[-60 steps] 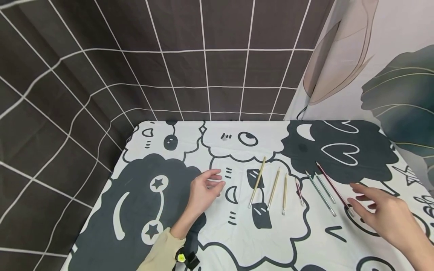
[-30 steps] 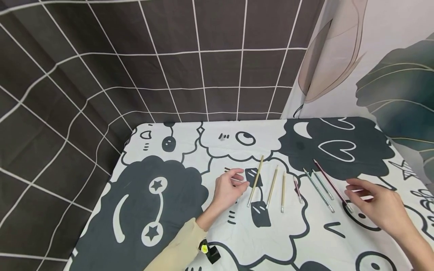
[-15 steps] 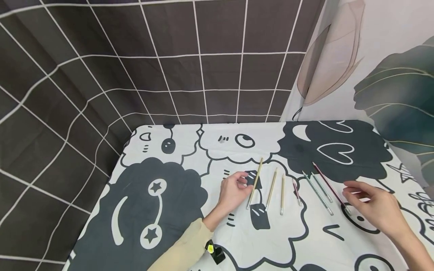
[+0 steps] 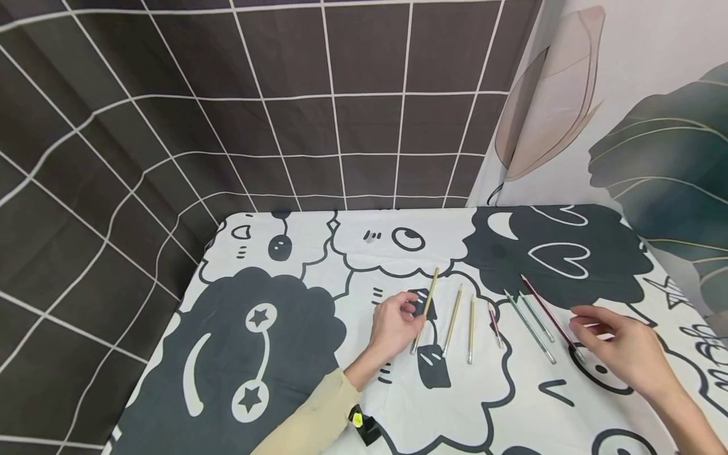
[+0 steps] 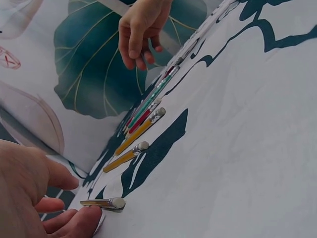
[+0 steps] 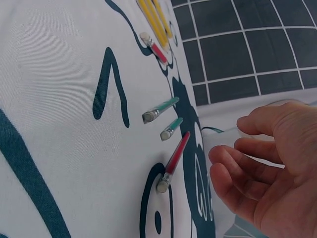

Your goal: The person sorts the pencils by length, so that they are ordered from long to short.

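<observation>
My left hand [image 4: 398, 322] is beside the leftmost yellow pencil [image 4: 431, 294], its fingertips right at the shaft. In the left wrist view, a fingertip meets the underside of that pencil [image 5: 101, 203], while the thumb stays apart. Two more yellow pencils lie to its right, a middle one [image 4: 453, 321] and a shorter one [image 4: 471, 332]. Over the lower end of a long dark red pencil [image 4: 546, 311], my right hand [image 4: 622, 344] hovers with relaxed, slightly bent fingers and holds nothing; a gap separates them in the right wrist view.
Between the hands lie a short red pencil [image 4: 495, 325] and two green pencils, one longer [image 4: 529, 327] and one shorter [image 4: 537, 317]. A black-and-white cartoon cloth [image 4: 432, 417] covers the table. Behind hangs a dark grid curtain [image 4: 370, 126], with a leaf-print curtain [image 4: 654, 158] at the right.
My left hand has moved right across the cloth to the leftmost yellow pencil. The right hand stays near the dark red pencil, and the pencils keep their layout.
</observation>
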`<state>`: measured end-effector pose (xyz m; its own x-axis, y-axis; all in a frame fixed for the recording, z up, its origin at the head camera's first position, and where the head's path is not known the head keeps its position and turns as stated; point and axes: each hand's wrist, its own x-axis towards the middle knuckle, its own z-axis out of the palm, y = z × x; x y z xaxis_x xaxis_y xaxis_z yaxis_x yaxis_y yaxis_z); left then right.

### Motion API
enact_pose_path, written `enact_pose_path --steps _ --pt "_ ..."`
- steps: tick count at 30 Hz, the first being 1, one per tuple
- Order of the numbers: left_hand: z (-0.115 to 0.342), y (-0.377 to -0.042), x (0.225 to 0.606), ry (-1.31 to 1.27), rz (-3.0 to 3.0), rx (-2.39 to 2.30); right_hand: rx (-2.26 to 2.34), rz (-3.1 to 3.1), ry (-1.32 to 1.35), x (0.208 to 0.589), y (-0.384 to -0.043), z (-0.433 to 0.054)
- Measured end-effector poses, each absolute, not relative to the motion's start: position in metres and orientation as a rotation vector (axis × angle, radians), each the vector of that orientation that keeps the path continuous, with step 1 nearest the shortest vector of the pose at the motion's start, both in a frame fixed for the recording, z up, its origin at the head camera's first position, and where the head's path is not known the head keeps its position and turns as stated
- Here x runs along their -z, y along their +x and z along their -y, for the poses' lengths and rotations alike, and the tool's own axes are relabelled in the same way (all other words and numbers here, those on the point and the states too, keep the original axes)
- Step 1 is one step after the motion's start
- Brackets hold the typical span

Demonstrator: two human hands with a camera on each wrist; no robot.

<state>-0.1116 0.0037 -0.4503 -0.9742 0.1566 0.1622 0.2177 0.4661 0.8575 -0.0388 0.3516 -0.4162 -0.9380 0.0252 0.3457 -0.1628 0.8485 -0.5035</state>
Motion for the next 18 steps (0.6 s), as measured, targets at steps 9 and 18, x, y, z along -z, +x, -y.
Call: enact_pose_path --steps 9,18 --pt "-0.0066 -0.1101 0.4528 -0.372 2.650 1.498 -0.781 2.680 0.092 0.4182 -0.0405 -0.3520" --pt "-0.0106 -0.1119 0.4554 -0.387 2.685 1.415 -0.782 2.679 0.082 0.4197 -0.0416 -0.3527"
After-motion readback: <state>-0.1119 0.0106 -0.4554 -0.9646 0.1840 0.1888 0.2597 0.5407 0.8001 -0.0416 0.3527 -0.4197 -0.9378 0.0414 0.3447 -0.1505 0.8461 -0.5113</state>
